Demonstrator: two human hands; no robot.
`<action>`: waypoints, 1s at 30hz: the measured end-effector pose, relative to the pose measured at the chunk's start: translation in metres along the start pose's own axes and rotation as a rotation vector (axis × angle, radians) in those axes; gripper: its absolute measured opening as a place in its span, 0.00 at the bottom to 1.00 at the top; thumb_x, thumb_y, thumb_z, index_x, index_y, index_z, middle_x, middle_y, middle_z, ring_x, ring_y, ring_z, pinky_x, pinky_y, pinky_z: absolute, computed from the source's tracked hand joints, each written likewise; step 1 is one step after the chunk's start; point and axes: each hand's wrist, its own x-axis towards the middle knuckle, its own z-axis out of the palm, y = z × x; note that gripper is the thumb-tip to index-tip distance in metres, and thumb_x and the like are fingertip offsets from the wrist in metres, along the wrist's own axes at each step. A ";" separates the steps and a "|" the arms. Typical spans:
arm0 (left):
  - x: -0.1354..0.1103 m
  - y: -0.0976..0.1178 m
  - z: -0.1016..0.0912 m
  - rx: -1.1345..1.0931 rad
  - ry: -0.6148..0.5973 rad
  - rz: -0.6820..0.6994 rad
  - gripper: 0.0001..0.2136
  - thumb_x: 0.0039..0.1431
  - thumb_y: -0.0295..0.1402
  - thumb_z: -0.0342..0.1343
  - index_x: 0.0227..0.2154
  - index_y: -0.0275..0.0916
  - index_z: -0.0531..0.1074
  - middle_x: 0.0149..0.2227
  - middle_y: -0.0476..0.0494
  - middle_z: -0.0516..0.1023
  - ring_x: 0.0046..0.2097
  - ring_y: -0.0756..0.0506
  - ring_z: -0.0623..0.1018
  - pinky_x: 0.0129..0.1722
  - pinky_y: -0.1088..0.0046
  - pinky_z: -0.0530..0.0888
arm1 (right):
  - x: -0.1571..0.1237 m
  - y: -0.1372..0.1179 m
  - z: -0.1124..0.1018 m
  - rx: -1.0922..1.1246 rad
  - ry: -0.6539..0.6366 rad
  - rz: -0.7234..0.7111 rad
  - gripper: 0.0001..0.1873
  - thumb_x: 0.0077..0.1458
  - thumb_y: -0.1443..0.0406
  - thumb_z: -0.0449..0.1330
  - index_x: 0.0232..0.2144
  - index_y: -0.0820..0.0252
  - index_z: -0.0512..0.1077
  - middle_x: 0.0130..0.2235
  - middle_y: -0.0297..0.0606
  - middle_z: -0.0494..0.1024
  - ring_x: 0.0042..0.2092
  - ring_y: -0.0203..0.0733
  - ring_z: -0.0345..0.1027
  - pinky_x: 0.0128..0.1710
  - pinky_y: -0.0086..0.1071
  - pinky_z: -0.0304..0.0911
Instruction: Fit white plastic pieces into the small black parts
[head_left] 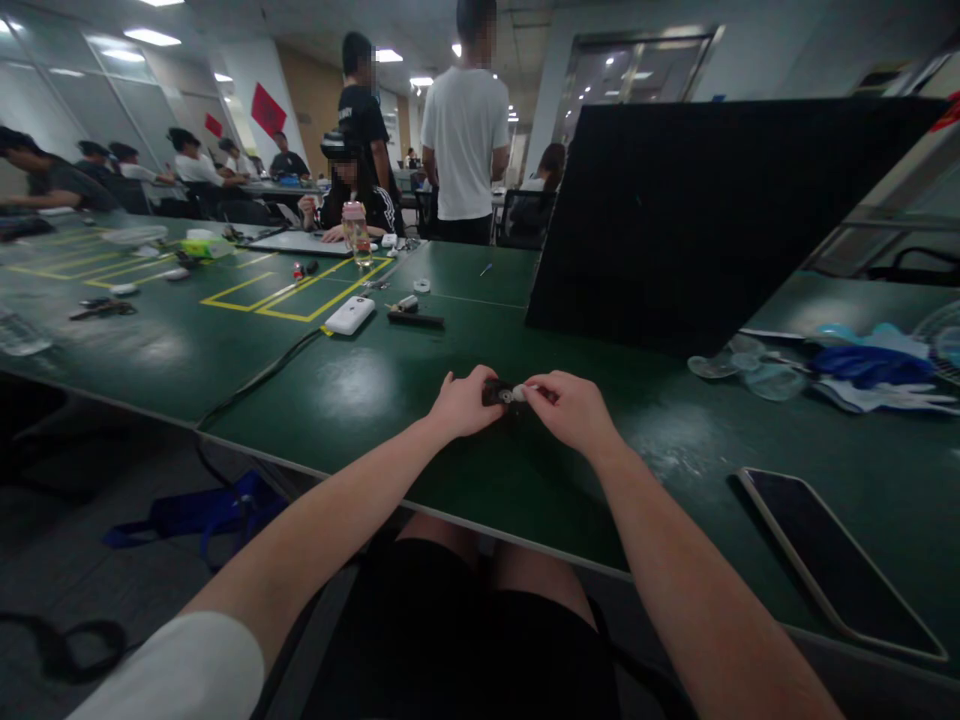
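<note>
Green tabletop in a busy open office, and I'm going to place everything off the small black part, since that's where the action is.

Closest to the person: both forearms reach out over the near edge and meet right at that part, which sits just above the tabletop, roughly centre. Left hand is curled shut around its left end. Right hand pinches a little white piece that touches the part's right end, where something shiny shows. Too small to tell if the white bit is seated or just pressed up against it. My guess is the fitting is mid-way: pieces together, neither hand has let go, nothing set down as finished.

Right of the part and nearer the edge, a dark phone lies flat. Further right, blue and white gloves and some clear plastic.

Behind the part, a big black panel leans up. Back left, a white power bank with a cable, plus yellow tape boxes.

Way beyond that, other people sit and stand around.
</note>
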 end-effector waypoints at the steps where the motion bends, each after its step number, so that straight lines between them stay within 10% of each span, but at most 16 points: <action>1: 0.000 0.000 0.000 -0.004 0.000 0.011 0.22 0.57 0.43 0.61 0.52 0.47 0.64 0.42 0.51 0.82 0.50 0.40 0.81 0.69 0.41 0.51 | 0.000 0.000 0.000 -0.012 -0.012 0.010 0.12 0.65 0.60 0.57 0.39 0.57 0.80 0.34 0.38 0.78 0.32 0.40 0.68 0.31 0.33 0.58; 19: -0.002 0.004 -0.005 0.012 -0.014 0.016 0.22 0.58 0.44 0.59 0.53 0.46 0.65 0.44 0.49 0.83 0.50 0.40 0.81 0.68 0.44 0.54 | 0.002 -0.017 0.006 -0.166 -0.139 0.184 0.14 0.67 0.59 0.53 0.39 0.57 0.77 0.37 0.39 0.78 0.34 0.41 0.69 0.32 0.34 0.58; 24: 0.000 0.001 -0.003 0.024 -0.008 -0.001 0.23 0.58 0.45 0.60 0.53 0.45 0.65 0.45 0.47 0.82 0.51 0.40 0.80 0.67 0.46 0.57 | 0.004 -0.020 0.000 -0.147 -0.006 0.212 0.21 0.65 0.51 0.56 0.48 0.59 0.76 0.36 0.39 0.79 0.33 0.42 0.69 0.31 0.33 0.57; 27: 0.002 -0.001 -0.002 0.000 -0.011 0.002 0.22 0.58 0.46 0.60 0.53 0.46 0.65 0.45 0.47 0.82 0.52 0.39 0.80 0.68 0.44 0.55 | 0.001 -0.044 -0.024 -0.201 0.050 0.107 0.20 0.66 0.51 0.55 0.40 0.60 0.77 0.33 0.39 0.77 0.32 0.41 0.68 0.30 0.33 0.55; 30: 0.001 0.000 -0.004 -0.024 -0.035 -0.002 0.23 0.58 0.46 0.60 0.54 0.45 0.64 0.43 0.48 0.83 0.52 0.39 0.80 0.68 0.41 0.54 | -0.030 -0.093 -0.052 -0.208 -0.179 -0.152 0.18 0.64 0.53 0.58 0.29 0.57 0.76 0.30 0.38 0.77 0.31 0.41 0.68 0.29 0.33 0.54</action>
